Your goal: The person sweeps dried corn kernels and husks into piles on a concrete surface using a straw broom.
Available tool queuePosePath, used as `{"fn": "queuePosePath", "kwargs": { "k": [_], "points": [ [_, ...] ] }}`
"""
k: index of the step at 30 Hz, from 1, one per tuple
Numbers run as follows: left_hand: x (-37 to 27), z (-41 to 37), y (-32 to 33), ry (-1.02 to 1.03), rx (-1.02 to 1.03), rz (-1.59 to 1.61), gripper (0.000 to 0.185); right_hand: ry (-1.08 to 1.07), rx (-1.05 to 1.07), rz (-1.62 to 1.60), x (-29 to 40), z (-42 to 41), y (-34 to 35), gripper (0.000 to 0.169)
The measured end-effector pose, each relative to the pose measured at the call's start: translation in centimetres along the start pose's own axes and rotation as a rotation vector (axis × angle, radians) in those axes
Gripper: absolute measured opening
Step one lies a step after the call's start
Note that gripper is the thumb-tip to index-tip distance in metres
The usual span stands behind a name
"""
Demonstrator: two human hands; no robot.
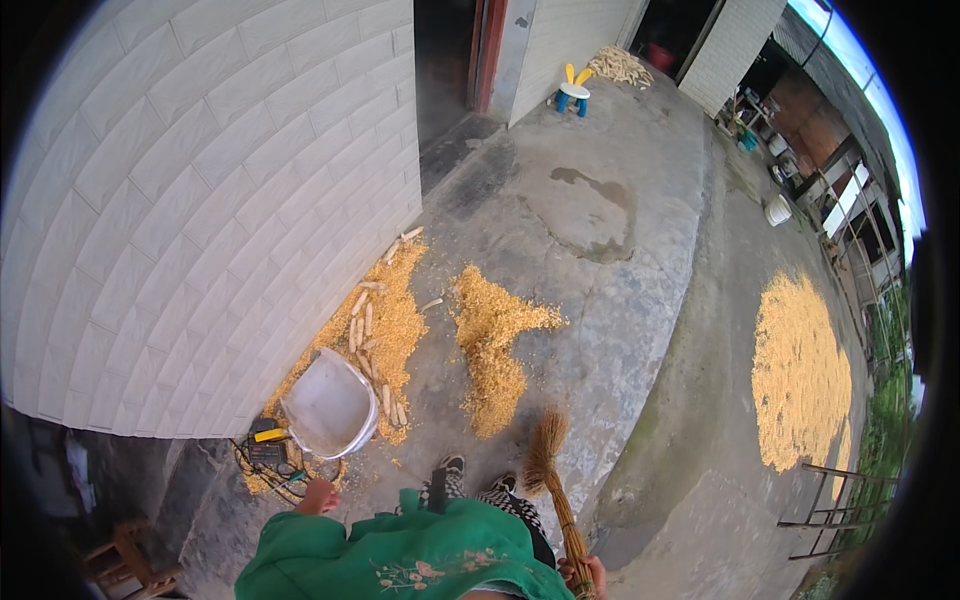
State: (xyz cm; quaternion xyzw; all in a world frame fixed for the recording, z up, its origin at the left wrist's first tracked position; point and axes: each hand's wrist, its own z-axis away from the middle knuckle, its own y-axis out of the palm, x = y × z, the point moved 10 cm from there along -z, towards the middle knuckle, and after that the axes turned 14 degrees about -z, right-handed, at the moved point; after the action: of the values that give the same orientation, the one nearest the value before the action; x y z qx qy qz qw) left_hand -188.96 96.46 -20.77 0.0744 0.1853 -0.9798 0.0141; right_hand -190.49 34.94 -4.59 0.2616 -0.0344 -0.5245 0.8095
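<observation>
A straw broom [564,502] stands at the lower right of my body, with my right hand [589,576] closed around its handle. Its bristles rest near the concrete beside my right shoe. My left hand [319,498] hangs at the lower left, near a white plastic bucket [330,405] that lies tilted by the wall; whether its fingers are curled shut is unclear, and no object shows in it. A pile of yellow corn kernels [491,349] lies on the floor ahead of my feet. More kernels [401,300] with several bare corncobs [360,322] spread along the wall's foot.
A black device with cables [268,452] lies left of the bucket. A small stool [574,91] and a heap of corncobs [621,66] are by the far doorway. To the right are a large spread of kernels [799,367], a white bucket [778,211] and a metal rack [821,517].
</observation>
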Motion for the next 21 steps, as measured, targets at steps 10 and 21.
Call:
{"fn": "queuePosePath", "kwargs": {
  "k": [10,21],
  "points": [
    [0.2,-0.5,-0.3,0.036,0.012,0.047,0.014,-0.17,-0.275,0.507,0.2,1.9,-3.0,0.027],
    [-1.7,-0.8,0.9,0.065,0.059,-0.097,0.018,-0.299,-0.274,0.588,2.2,-5.3,-7.8,0.038]
  ]
}}
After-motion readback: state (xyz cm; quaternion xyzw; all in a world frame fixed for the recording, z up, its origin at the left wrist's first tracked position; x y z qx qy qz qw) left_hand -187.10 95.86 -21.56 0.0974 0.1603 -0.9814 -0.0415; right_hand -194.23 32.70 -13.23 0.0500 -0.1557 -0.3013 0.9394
